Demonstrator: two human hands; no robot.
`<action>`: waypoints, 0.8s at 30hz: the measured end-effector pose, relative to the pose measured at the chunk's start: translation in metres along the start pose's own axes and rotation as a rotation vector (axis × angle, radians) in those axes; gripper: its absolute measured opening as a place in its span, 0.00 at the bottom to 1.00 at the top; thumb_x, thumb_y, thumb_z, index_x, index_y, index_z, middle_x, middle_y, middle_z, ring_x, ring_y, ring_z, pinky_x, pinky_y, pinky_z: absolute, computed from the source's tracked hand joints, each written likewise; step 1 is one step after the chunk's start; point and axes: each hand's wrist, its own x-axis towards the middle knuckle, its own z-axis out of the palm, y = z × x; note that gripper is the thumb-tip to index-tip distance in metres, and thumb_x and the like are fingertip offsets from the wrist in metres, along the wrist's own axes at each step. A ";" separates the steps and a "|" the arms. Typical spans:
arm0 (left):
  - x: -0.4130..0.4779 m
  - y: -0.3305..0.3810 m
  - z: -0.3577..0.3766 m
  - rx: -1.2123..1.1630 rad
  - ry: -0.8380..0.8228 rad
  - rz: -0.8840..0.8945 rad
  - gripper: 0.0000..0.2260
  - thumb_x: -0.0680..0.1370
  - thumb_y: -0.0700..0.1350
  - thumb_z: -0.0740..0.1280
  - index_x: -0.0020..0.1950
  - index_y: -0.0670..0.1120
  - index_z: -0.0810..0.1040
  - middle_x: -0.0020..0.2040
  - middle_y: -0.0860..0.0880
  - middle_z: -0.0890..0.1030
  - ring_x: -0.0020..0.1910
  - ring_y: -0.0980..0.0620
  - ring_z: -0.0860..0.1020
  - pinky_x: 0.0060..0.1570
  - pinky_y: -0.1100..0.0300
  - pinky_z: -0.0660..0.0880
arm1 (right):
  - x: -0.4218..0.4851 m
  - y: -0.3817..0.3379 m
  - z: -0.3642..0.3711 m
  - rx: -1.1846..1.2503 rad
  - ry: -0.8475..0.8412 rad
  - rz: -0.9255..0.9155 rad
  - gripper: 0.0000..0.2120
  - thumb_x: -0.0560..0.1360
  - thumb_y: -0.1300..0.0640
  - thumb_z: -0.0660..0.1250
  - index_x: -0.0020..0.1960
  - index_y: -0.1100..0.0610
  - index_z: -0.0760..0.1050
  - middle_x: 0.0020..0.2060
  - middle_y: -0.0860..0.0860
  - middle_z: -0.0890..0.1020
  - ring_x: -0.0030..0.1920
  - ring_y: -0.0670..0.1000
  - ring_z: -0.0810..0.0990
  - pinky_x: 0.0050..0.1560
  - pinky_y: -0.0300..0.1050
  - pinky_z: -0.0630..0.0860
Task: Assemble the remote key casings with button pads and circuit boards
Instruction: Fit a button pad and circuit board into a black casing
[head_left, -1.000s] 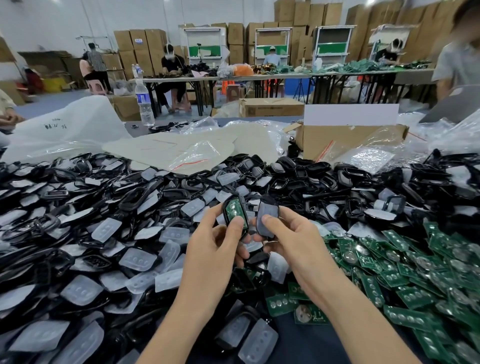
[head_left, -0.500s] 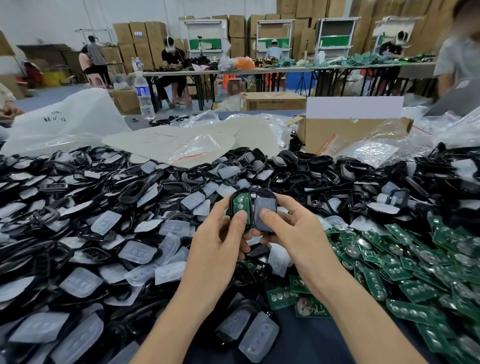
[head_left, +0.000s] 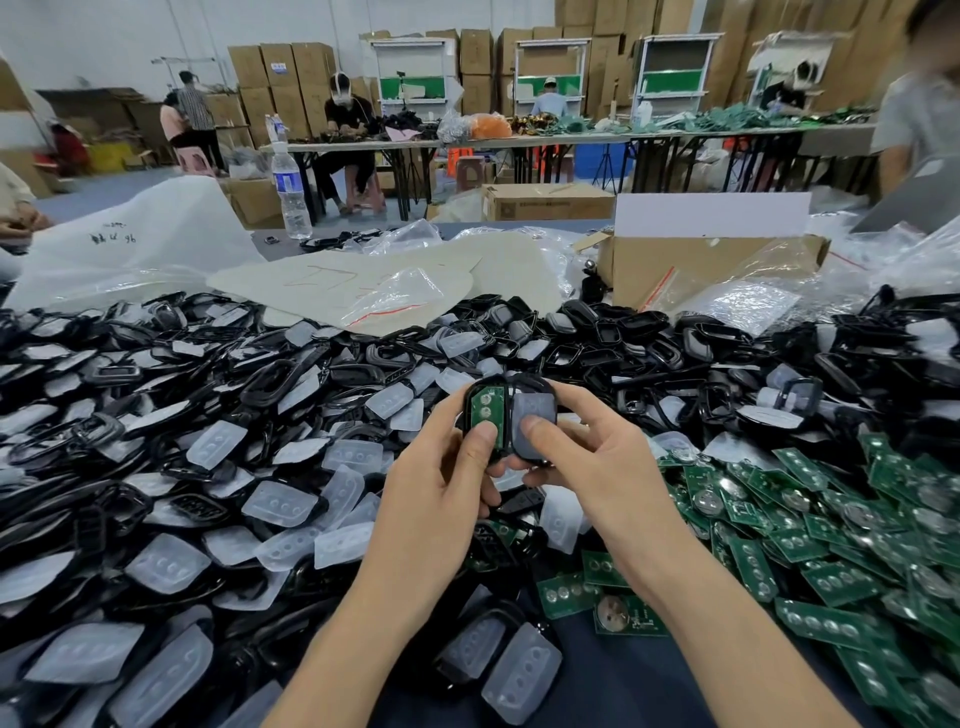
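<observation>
Our hands meet above the parts-heaped surface (head_left: 597, 686).
Left hand (head_left: 441, 488) grips the circuit-board half (head_left: 485, 402), right hand (head_left: 597, 457) the pad half (head_left: 535, 410); boxes (head_left: 280, 67) behind.

Both bare forearms come in from the 6 o'clock edge, the left forearm (head_left: 363, 623) slanting toward 1 o'clock and the right forearm (head_left: 701, 597) toward 11. The left hand (head_left: 441, 488) grips a black oval casing half with a green circuit board (head_left: 485, 410), its thumb pressed on the board. At its 3 o'clock, the right hand (head_left: 597, 457) grips a black casing half with a translucent grey button pad (head_left: 537, 415), thumb on the pad.
</observation>
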 end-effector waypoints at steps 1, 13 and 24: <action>0.000 0.000 0.000 0.005 0.003 0.002 0.13 0.84 0.48 0.61 0.67 0.60 0.75 0.39 0.53 0.82 0.32 0.54 0.78 0.36 0.63 0.75 | 0.000 0.000 0.000 -0.004 0.000 0.001 0.13 0.80 0.62 0.67 0.62 0.50 0.80 0.44 0.54 0.87 0.41 0.53 0.86 0.41 0.40 0.81; -0.001 0.004 0.000 0.014 0.094 0.009 0.09 0.82 0.50 0.64 0.60 0.61 0.79 0.37 0.63 0.80 0.34 0.63 0.76 0.38 0.63 0.74 | 0.002 0.003 -0.001 0.036 0.025 0.017 0.10 0.81 0.61 0.68 0.60 0.51 0.80 0.45 0.52 0.88 0.40 0.50 0.86 0.40 0.39 0.80; 0.000 0.009 -0.005 0.022 0.067 -0.036 0.15 0.79 0.44 0.68 0.50 0.67 0.81 0.27 0.54 0.76 0.29 0.55 0.72 0.28 0.64 0.69 | 0.006 0.006 -0.003 0.055 0.096 -0.041 0.10 0.81 0.62 0.67 0.55 0.48 0.82 0.48 0.51 0.88 0.51 0.51 0.86 0.54 0.45 0.82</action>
